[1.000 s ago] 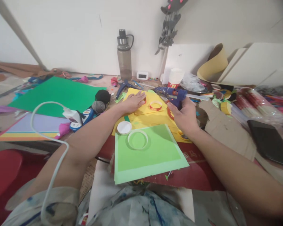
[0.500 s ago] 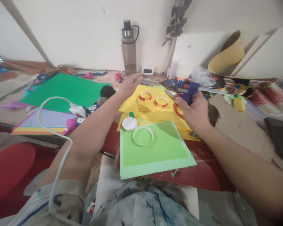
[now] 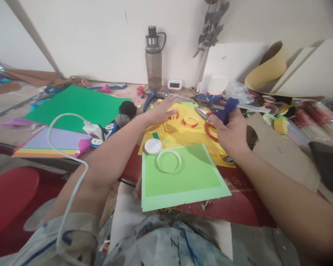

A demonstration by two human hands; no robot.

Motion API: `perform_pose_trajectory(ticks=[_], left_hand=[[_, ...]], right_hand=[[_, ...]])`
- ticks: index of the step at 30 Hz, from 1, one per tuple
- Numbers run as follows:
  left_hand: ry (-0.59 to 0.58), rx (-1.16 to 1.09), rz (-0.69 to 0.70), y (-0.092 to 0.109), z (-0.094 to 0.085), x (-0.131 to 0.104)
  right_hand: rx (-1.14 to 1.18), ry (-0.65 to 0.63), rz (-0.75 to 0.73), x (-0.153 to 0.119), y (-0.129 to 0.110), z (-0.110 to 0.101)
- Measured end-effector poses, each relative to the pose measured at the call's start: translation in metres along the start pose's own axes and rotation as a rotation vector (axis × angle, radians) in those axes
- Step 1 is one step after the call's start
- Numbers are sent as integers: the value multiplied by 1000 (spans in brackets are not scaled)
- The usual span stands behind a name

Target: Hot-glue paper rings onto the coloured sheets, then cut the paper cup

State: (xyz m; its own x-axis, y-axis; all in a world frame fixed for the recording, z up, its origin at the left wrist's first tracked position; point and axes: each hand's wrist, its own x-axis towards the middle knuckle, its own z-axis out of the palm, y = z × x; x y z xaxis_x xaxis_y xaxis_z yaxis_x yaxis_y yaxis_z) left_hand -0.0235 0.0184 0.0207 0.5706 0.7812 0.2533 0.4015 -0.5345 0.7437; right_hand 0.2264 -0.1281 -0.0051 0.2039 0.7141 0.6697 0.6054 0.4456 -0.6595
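My right hand [image 3: 233, 129] is wrapped round the handle of a blue hot glue gun [image 3: 218, 103], its nozzle pointing left and a clear glue stick [image 3: 254, 107] jutting from its back. My left hand [image 3: 163, 111] reaches over the yellow paper [image 3: 180, 138] with fingers stretched out, partly covering one red-and-yellow ring [image 3: 174, 115]. A second such ring [image 3: 190, 122] lies beside it. Orange-handled scissors [image 3: 211, 132] rest under the glue gun. Closer to me, a pale paper ring [image 3: 169, 161] sits on light green sheets [image 3: 183, 184], with a white disc [image 3: 153, 146] at their corner.
A grey water bottle [image 3: 153, 61] and a small white digital clock [image 3: 174, 84] stand by the wall. Green card [image 3: 80, 107] lies to the left, near a white cable [image 3: 69, 207] and plug. A dark blue tool [image 3: 152, 99] lies behind my left hand. Packaged sticks [image 3: 319, 116] lie right.
My left hand has moved right and toward me, from near the bottle to over the rings, uncovering the dark blue tool. My right hand still holds the glue gun, almost unmoved.
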Motion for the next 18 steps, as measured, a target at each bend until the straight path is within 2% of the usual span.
perform_pose_trajectory(ticks=[3, 5, 10, 15, 18], left_hand=[[-242, 109, -9, -8, 8, -2], [-304, 147, -12, -12, 10, -2], [-268, 220, -23, -14, 13, -3], [-108, 380, -135, -13, 16, -6], [-123, 511, -198, -7, 15, -8]], right_hand=[[8, 35, 11, 0, -3, 2], [11, 31, 19, 0, -4, 3], [-5, 18, 35, 0, -4, 3], [-3, 24, 24, 0, -2, 2], [-7, 6, 18, -1, 0, 1]])
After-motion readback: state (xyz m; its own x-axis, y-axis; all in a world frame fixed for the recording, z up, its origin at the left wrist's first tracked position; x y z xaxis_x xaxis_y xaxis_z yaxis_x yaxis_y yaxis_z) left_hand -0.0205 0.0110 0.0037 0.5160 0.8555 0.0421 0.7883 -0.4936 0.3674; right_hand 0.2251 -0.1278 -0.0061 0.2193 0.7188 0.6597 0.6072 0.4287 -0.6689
